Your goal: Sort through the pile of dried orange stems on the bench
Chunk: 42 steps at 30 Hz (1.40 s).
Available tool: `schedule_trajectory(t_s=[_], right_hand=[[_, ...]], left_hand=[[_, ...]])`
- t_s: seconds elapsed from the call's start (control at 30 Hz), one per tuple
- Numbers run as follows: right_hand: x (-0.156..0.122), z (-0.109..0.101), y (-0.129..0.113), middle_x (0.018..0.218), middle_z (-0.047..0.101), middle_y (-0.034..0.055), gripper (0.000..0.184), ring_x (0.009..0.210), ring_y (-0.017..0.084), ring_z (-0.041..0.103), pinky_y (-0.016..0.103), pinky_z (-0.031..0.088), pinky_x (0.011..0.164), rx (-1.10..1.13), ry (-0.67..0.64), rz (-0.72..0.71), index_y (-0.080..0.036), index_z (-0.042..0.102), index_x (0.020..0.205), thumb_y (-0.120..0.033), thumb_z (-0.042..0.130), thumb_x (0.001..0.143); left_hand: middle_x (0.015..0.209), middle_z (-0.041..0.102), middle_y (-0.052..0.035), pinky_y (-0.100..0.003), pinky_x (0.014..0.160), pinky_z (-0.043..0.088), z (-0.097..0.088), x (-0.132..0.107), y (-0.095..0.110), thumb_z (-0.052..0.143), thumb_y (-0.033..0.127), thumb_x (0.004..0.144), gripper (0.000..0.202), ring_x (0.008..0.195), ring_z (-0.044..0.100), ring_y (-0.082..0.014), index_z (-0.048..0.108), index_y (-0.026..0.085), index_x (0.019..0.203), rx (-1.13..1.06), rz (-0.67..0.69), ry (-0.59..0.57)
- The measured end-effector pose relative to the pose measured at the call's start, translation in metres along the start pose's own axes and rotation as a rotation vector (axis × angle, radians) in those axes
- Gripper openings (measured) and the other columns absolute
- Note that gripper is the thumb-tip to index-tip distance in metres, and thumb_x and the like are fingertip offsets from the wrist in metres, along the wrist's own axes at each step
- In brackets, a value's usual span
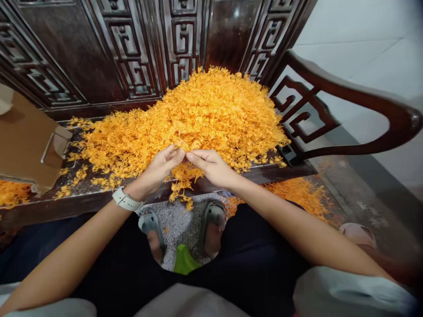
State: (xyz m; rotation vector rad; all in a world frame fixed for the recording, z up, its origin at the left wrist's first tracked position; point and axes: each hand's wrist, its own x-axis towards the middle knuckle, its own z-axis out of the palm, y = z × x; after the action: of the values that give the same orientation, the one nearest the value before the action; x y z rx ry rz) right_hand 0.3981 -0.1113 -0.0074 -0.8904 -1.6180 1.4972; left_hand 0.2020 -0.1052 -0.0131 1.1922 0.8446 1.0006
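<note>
A big heap of orange stringy strands [205,114] lies piled on the seat of a dark carved wooden bench [99,196]. My left hand [163,165], with a pale watch on the wrist, and my right hand [209,166] meet at the heap's near edge. Both pinch a small clump of the orange strands [181,176], which hangs down over the bench's front edge. Fingers of both hands are pressed together on it.
A brown cardboard box [26,141] stands at the left with more orange strands beside it. The bench's curved armrest [346,94] rises at the right. More strands lie on the floor [297,193] to the right. My feet in grey sandals [211,215] rest on a speckled floor below.
</note>
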Motion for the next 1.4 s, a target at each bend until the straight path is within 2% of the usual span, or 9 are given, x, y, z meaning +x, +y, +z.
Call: schedule_trajectory(t_s=[0.13, 0.27, 0.6, 0.87, 1.0, 1.2, 1.27, 1.33, 1.4], right_hand=[[-0.003, 0.019, 0.000, 0.096, 0.069, 0.0036, 0.033, 0.097, 0.019, 0.061, 0.040, 0.050, 0.098, -0.033, 0.016, -0.016, -0.022, 0.066, 0.083, -0.052, 0.064, 0.098], [-0.002, 0.032, -0.004, 0.110, 0.070, 0.0063, 0.017, 0.115, 0.023, 0.063, 0.044, 0.044, 0.111, -0.158, -0.012, -0.118, -0.022, 0.071, 0.092, -0.037, 0.065, 0.094], [-0.017, 0.040, -0.032, 0.121, 0.068, 0.0099, 0.051, 0.094, 0.023, 0.064, 0.040, 0.051, 0.084, -0.605, 0.196, -0.290, -0.024, 0.059, 0.138, -0.051, 0.072, 0.096], [-0.015, 0.042, -0.028, 0.084, 0.062, 0.0036, 0.024, 0.080, 0.019, 0.057, 0.034, 0.047, 0.079, -0.618, 0.157, -0.391, -0.022, 0.065, 0.098, -0.039, 0.052, 0.107], [-0.034, 0.062, -0.043, 0.084, 0.065, 0.0032, 0.010, 0.077, 0.018, 0.059, 0.032, 0.045, 0.073, -0.648, -0.051, -0.452, -0.023, 0.064, 0.093, -0.017, 0.056, 0.094], [-0.074, 0.091, -0.087, 0.092, 0.075, 0.0041, 0.030, 0.080, 0.016, 0.066, 0.029, 0.051, 0.072, -0.459, -0.759, -0.513, -0.021, 0.072, 0.097, -0.003, 0.050, 0.091], [-0.064, 0.067, -0.097, 0.086, 0.075, 0.0004, 0.018, 0.073, 0.013, 0.066, 0.027, 0.052, 0.069, -0.246, -0.644, -0.416, -0.024, 0.075, 0.094, -0.011, 0.062, 0.096], [-0.043, 0.032, -0.098, 0.091, 0.078, -0.0021, 0.009, 0.075, 0.009, 0.066, 0.025, 0.051, 0.068, 0.066, -0.236, -0.325, -0.025, 0.075, 0.091, -0.025, 0.069, 0.098], [-0.018, 0.001, -0.089, 0.117, 0.080, 0.0012, 0.039, 0.092, 0.011, 0.071, 0.030, 0.051, 0.072, 0.334, 0.123, -0.154, -0.021, 0.073, 0.089, -0.043, 0.046, 0.109]], left_hand=[[0.107, 0.074, -0.0120, -0.035, 0.085, 0.059, 0.005, -0.018, -0.017, 0.067, 0.067, 0.096, 0.046, 0.104, 0.071, -0.0229, 0.070, 0.021, 0.101, -0.123, -0.084, 0.080], [0.105, 0.074, -0.0070, -0.032, 0.090, 0.056, 0.001, -0.021, -0.022, 0.075, 0.058, 0.094, 0.037, 0.104, 0.069, -0.0198, 0.071, 0.022, 0.099, 0.022, 0.188, 0.255], [0.074, 0.064, 0.0022, -0.023, 0.064, 0.051, 0.008, -0.039, -0.001, 0.073, 0.047, 0.098, 0.034, 0.063, 0.059, -0.0100, 0.077, 0.028, 0.126, -0.073, 0.162, 0.299], [0.057, 0.037, 0.0068, -0.024, 0.048, 0.036, 0.012, -0.053, 0.005, 0.076, 0.039, 0.096, 0.019, 0.047, 0.033, -0.0080, 0.072, 0.021, 0.090, -0.079, 0.159, 0.281], [0.057, 0.032, 0.0075, -0.025, 0.043, 0.027, 0.000, -0.041, 0.010, 0.070, 0.033, 0.097, 0.021, 0.044, 0.026, -0.0075, 0.058, 0.022, 0.083, -0.115, 0.031, 0.348], [0.051, 0.013, 0.0095, -0.030, 0.041, 0.019, -0.080, -0.011, 0.031, 0.066, 0.059, 0.099, 0.035, 0.041, 0.017, -0.0112, 0.058, 0.027, 0.086, 0.061, 0.007, 0.401], [0.051, 0.015, 0.0094, -0.030, 0.042, 0.020, -0.087, -0.012, 0.037, 0.067, 0.061, 0.098, 0.035, 0.042, 0.018, -0.0114, 0.062, 0.028, 0.090, 0.085, 0.039, 0.373], [0.051, 0.018, 0.0095, -0.029, 0.041, 0.021, -0.077, -0.018, 0.039, 0.068, 0.061, 0.098, 0.033, 0.042, 0.019, -0.0110, 0.064, 0.028, 0.096, 0.084, 0.034, 0.355], [0.052, 0.021, 0.0095, -0.028, 0.041, 0.022, -0.058, -0.025, 0.037, 0.068, 0.059, 0.098, 0.032, 0.042, 0.020, -0.0104, 0.065, 0.027, 0.099, 0.093, 0.017, 0.317]])
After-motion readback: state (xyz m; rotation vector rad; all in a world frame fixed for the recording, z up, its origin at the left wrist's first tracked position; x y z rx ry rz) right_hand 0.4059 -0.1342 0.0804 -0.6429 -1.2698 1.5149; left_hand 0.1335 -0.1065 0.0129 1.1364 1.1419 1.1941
